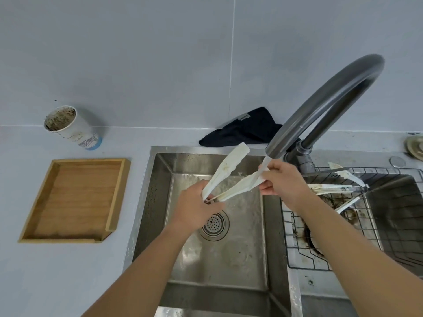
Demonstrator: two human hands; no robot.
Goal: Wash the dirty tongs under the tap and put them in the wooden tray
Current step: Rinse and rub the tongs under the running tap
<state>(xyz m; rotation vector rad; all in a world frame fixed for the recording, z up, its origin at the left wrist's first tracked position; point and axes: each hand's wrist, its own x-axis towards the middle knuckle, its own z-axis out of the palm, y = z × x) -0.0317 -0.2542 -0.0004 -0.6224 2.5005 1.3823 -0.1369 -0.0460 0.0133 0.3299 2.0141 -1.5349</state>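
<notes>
White plastic tongs [225, 171] with brown stains are held spread apart over the steel sink [231, 255], just under the spout of the dark grey tap [320, 104]. My left hand [194, 207] grips their hinged end. My right hand [282, 179] pinches the tip of the lower arm right below the spout. The upper arm points up and away, free. I cannot tell whether water is running. The wooden tray [75, 200] lies on the counter left of the sink, with nothing in it.
A wire rack [343, 225] over the right basin holds more dirty white utensils [332, 187]. A soiled paper cup [73, 128] stands behind the tray. A dark cloth [242, 129] lies against the wall behind the sink. The drain strainer [214, 225] sits below my left hand.
</notes>
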